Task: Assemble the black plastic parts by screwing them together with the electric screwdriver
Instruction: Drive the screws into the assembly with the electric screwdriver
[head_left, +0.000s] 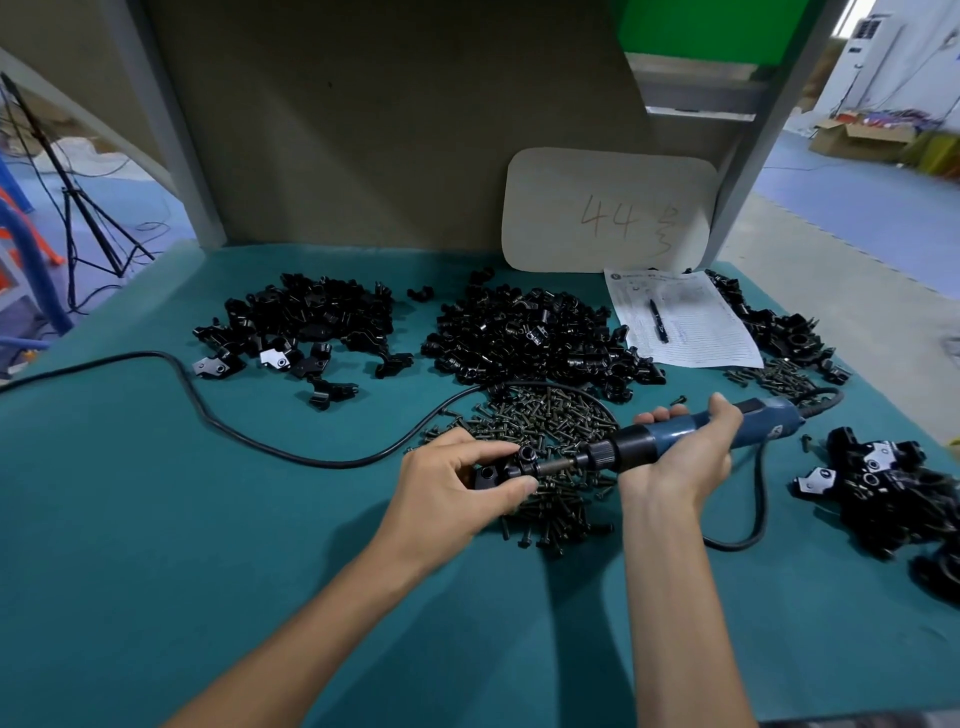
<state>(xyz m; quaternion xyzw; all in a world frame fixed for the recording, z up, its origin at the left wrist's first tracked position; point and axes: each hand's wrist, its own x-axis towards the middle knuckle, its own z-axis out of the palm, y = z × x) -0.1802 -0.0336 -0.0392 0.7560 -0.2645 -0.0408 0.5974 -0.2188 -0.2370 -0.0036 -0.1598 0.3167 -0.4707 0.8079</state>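
The left grip (457, 483) pinches the part (491, 472) over the screws (550, 415) on the worktop (156, 493); the right grip (685, 460) wraps the screwdriver (763, 415), its bit (558, 465) lying level into the part. Hold the bit straight, push steadily, brace the part against twisting.

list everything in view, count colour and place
table: one, teal top, under everything
plastic parts: four piles, black, two at back, two at right
screws: two piles, dark, middle and back right
single part: one, black, in left hand
screwdriver: one, blue and black, in right hand
cord: one, black, looping across table
paper: one, white, back right
pen: one, black, on paper
board: one, pale, marked 44, leaning at back
left hand: one, grips single part
right hand: one, grips screwdriver
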